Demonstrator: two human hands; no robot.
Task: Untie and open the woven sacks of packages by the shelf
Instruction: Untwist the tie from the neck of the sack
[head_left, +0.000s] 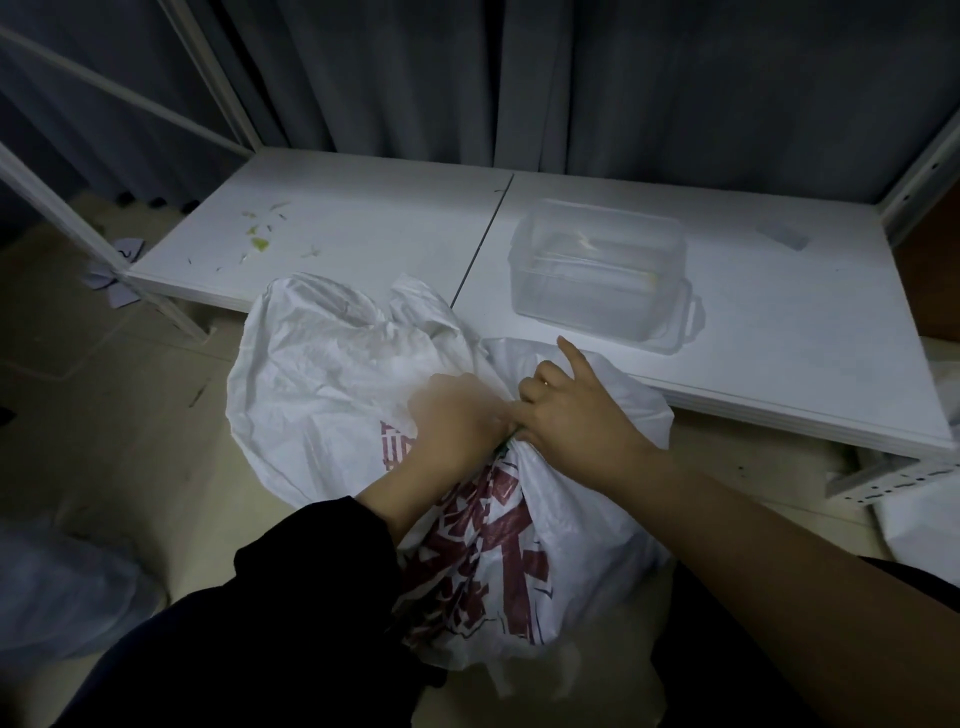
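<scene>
In front of the low white shelf (363, 228), on the floor, the woven sack (311, 374) with red printing is standing between the person's arms, its gathered neck pointing toward the shelf edge. Both hands are working at this neck. The left hand (457, 415) is curling its fingers around the bunched fabric, and the right hand (576, 415) is gripping the same bunch from the other side, with its index finger pointing out toward the shelf. A thin green tie (511, 435) is showing just between the two hands, but the left hand is blurred, so I cannot tell which hand is holding the tie itself.

To do this step well, I think one hand should be holding the neck steady just below the knot while the other is pulling the loose end of the tie, not the fabric. Pulling sideways, away from the shelf, is probably better, because the clear plastic box (597, 270) is sitting on the shelf close behind the sack and a sudden jerk could be hitting it.
</scene>
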